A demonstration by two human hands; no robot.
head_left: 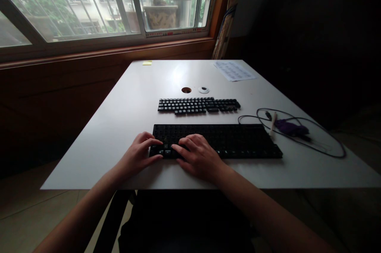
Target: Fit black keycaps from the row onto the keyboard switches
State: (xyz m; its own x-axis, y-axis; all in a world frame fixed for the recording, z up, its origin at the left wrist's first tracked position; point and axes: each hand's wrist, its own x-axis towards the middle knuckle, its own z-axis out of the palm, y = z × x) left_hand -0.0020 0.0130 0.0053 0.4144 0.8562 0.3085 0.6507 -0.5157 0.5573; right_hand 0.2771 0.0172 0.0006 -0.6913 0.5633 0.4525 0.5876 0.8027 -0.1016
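Observation:
A black keyboard [238, 141] lies near the front of the white table, most of its upper rows dark and without visible keycaps. A few keycaps [168, 152] sit in its lowest rows. My left hand [139, 151] is at the keyboard's left end, thumb and index finger apart and touching its edge. Over the lower left part rests my right hand [198, 153], its index finger reaching to the keys and its thumb apart from it. Whether a small keycap is under the right fingertips is too dark to tell. Behind the keyboard, loose black keycaps [193, 105] stand grouped in rows.
A cable [330, 126] loops at the right, around a dark purple item [291, 128] and a pale stick-like tool [272, 122]. Farther back are a cable hole [186, 90], its round cover [204, 90], printed sheets [235, 71] and a yellow note [147, 62].

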